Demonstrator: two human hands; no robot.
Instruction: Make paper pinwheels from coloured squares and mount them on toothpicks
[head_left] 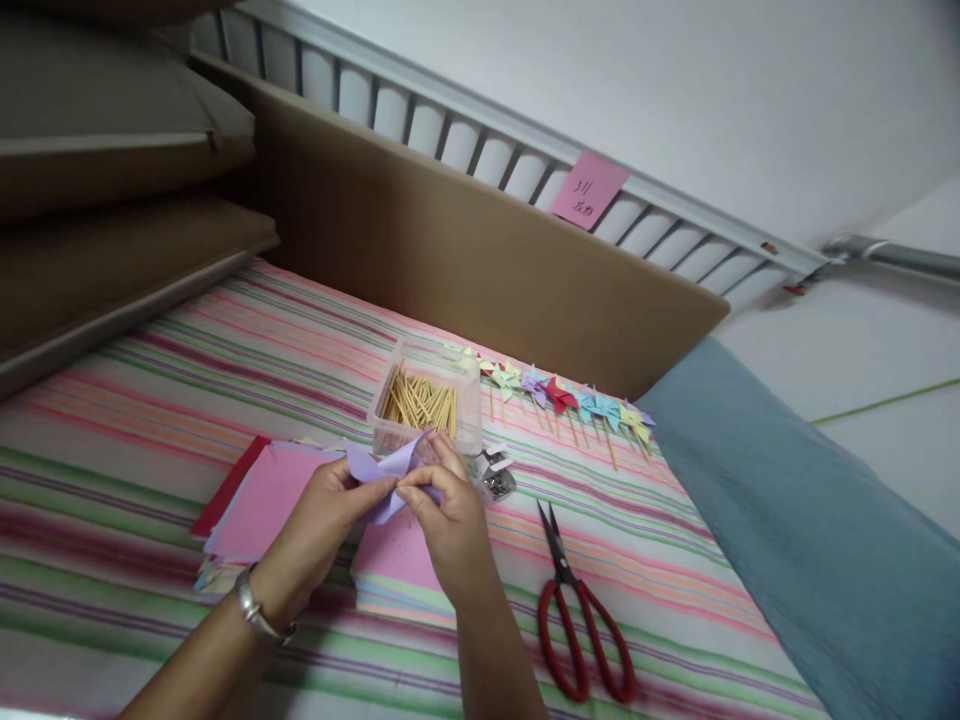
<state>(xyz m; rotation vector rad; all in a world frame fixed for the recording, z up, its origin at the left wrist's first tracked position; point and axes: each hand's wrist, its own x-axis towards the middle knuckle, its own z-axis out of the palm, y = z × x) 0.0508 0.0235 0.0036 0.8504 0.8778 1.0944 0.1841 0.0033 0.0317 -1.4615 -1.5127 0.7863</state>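
Both of my hands pinch a small lilac paper piece (382, 470), partly folded into a pinwheel shape, just above the striped cloth. My left hand (322, 525), with a silver bracelet at the wrist, grips its left side. My right hand (448, 515) pinches its centre from the right. Directly behind them stands a clear plastic box of wooden sticks (424, 400). Below my hands lie stacks of coloured paper squares (262, 495), pink on top.
Red-handled scissors (577, 610) lie open-tipped to the right on the striped cloth (150, 400). A row of finished paper pinwheels (570, 400) lies behind, by a cardboard panel (450, 250). A small pile of metal pins (496, 482) sits beside the box. Blue fabric (810, 540) covers the right.
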